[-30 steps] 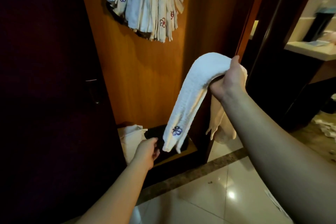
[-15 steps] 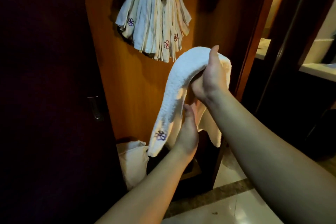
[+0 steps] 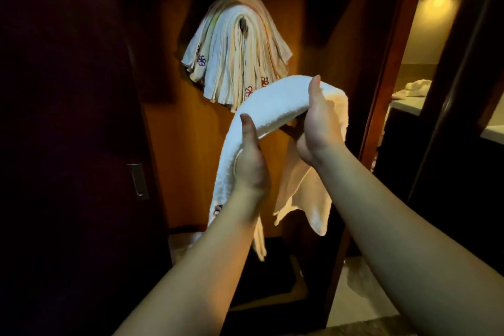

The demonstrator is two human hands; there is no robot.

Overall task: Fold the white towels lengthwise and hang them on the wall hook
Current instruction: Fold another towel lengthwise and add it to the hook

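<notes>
A folded white towel (image 3: pixel 275 106) arches between my two hands in front of the wooden wall. My right hand (image 3: pixel 317 125) grips its top, thumb over the upper side, and one end hangs down behind my right wrist. My left hand (image 3: pixel 249 163) grips the left part lower down, thumb lying on the cloth. The towel's other end, with a small embroidered flower, drops below my left wrist. Above and behind, several folded towels (image 3: pixel 237 54) hang in a thick bundle on the wall; the hook itself is hidden under them.
A dark door (image 3: pixel 68 144) with a metal recessed handle (image 3: pixel 139 180) fills the left. A dark bin (image 3: pixel 272 278) stands on the floor below the towels. On the right a wooden door frame (image 3: pixel 381 76) opens to a lit room with a counter (image 3: pixel 409 103).
My left hand rose from near the floor and took hold of the towel's left part. Both hands lifted the towel closer to the hanging bundle, and my view tilted up.
</notes>
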